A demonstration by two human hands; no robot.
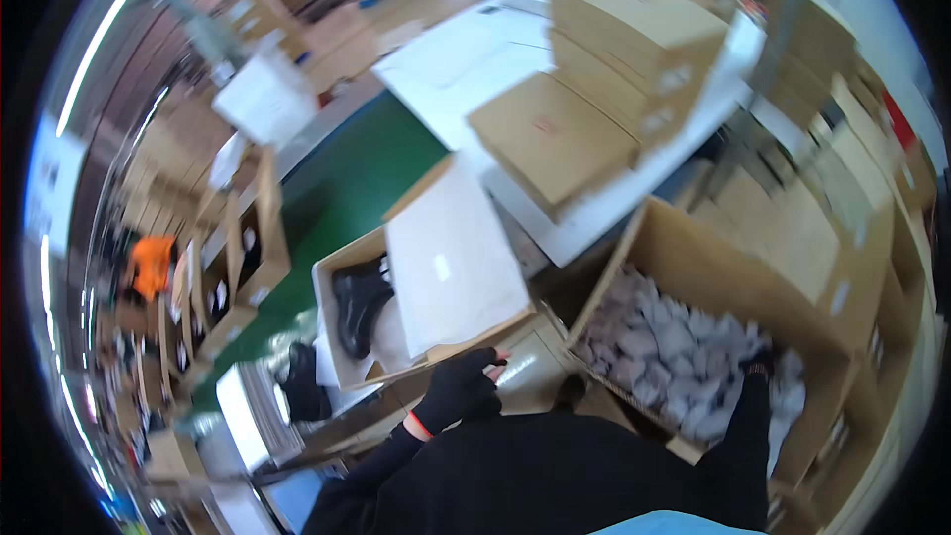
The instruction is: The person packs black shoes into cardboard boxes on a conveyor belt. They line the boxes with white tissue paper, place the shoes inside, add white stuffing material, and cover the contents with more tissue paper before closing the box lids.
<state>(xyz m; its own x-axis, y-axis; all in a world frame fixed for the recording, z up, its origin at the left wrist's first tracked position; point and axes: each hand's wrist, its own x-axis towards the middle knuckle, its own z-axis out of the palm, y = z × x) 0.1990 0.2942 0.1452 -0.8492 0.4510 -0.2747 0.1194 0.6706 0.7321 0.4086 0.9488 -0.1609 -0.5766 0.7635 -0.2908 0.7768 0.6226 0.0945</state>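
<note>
My left hand (459, 388), in a black glove with the fingertips bare, is curled against the near edge of the shoebox (347, 337), thumb and fingers touching the cardboard rim; I can't tell whether it truly grips the wall or only rests on it. The shoebox lies open just beyond that hand, its long axis running away from me and slanting up to the right. Its lid (451, 263) is tipped over the right half, white inside facing up, tilted the same way as the box. In the uncovered left half sits a black shoe (359, 305), lengthwise along the box, though I cannot tell which end is the toe. White paper shows beside it.

My right hand (761, 365) is well apart from the left, reaching down into the big carton (693, 258) to my right. Only the sleeve and the back of the glove show; the fingers are sunk among the grey paper wads (664, 352) filling it, so I cannot tell if they are closed on anything.

Beyond the lid, further from both hands, flat brown boxes (614, 69) are stacked on a white table (456, 69). Left of my left hand another black shoe (302, 381) lies by the green belt (357, 178).
</note>
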